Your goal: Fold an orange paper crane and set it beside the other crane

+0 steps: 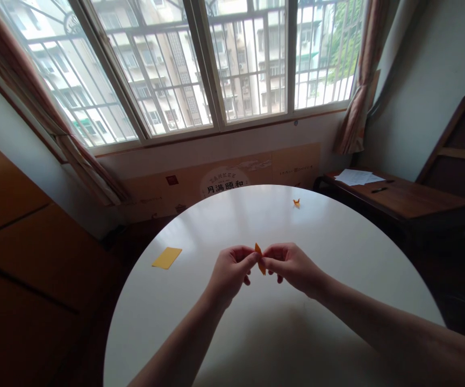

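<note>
Between my two hands, over the middle of the white round table (155, 333), is a small piece of folded orange paper (262, 266), narrow and pointed at its upper end. My left hand (232, 269) pinches it from the left with thumb and forefinger. From the other side my right hand (288, 263) pinches it as well, the two thumbs nearly touching. Parts of the paper are covered by the fingers. A small folded orange paper bird (296, 203) stands near the table's far edge. Off to the left lies a flat yellow paper sheet (167, 258).
A low wooden table (421, 199) at the right bears white papers (357, 177) and a dark pen (379, 190). Behind the round table, a printed cardboard panel (192, 188) leans below the barred window (248, 64). A wooden cabinet (22, 258) stands on the left.
</note>
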